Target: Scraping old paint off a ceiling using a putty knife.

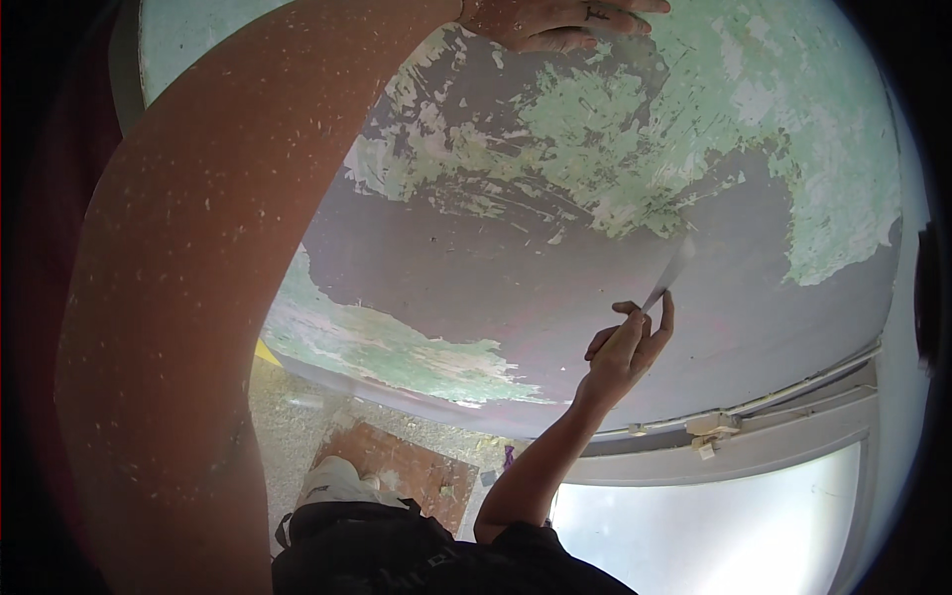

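Note:
My left hand (560, 25) lies with fingers extended on the wall surface at the top of the head view, my forearm crossing the left side, speckled with pale flakes. My right hand (627, 347) grips a flat metal scraper (672, 266), some fingers curled and others raised along it. The blade's far end is at the lower border of a patch of flaking green paint (615, 129) on the grey-lilac wall (476, 288). A second pale green patch (397, 347) runs along the wall's lower left.
Below, a brown board (436, 476) with pale debris lies on a speckled floor (288, 416), beside my shoe (332, 478). A small purple object (509, 455) sits nearby. A pipe with a fitting (712, 426) runs above a bright panel (694, 516) at the lower right.

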`<state>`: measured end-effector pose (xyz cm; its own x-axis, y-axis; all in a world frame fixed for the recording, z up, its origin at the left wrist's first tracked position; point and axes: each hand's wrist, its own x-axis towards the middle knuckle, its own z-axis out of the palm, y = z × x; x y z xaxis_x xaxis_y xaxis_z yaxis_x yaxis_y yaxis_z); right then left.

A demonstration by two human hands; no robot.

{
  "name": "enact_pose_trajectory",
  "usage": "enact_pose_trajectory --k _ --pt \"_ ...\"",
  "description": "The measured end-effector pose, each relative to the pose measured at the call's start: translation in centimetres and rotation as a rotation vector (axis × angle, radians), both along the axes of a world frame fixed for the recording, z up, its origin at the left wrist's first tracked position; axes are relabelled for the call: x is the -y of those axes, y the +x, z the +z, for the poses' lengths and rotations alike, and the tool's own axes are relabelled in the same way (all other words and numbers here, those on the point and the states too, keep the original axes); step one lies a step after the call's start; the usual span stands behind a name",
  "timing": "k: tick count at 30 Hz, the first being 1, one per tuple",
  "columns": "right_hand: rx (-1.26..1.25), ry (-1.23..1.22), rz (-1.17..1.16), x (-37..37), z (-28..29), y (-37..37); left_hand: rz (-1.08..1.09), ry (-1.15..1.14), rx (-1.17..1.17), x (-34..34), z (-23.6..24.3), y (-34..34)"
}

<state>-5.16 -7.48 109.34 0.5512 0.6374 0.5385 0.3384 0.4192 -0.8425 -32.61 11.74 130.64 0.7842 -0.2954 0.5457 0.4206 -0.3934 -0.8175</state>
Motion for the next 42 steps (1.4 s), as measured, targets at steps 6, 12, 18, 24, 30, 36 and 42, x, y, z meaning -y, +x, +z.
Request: enact_pose_trajectory --k 6,12,18,24,30,36,42 --pt "0.042 -0.120 0.006 0.1 0.0 -1.1 -0.003 0.003 -0.014 0.0 0.3 0.2" --pt "0.066 -0.173 -0.046 -0.1 -2.0 -2.1 0.020 -0.007 -0.018 0.0 0.5 -0.2" --pt "0.138 -0.229 -0.029 -0.4 -5.7 -1.6 0.053 -0.003 -0.028 -0.2 0.6 -0.2" --pt "0.170 -0.178 -0.088 -0.7 -4.4 -2.1 0.085 -0.016 -0.019 0.3 0.4 0.0" --pt "0.135 -0.173 -0.136 -1.9 -1.2 -2.8 0.044 -0.009 -0.020 -0.2 0.4 0.0" --pt "0.208 -0.149 -0.190 -2.1 3.4 -2.7 0.029 -0.014 -0.018 -0.1 0.4 -0.2" --pt "0.275 -0.048 -0.211 -2.7 6.8 -2.7 0.012 -0.024 -0.018 -0.2 0.6 -0.2"
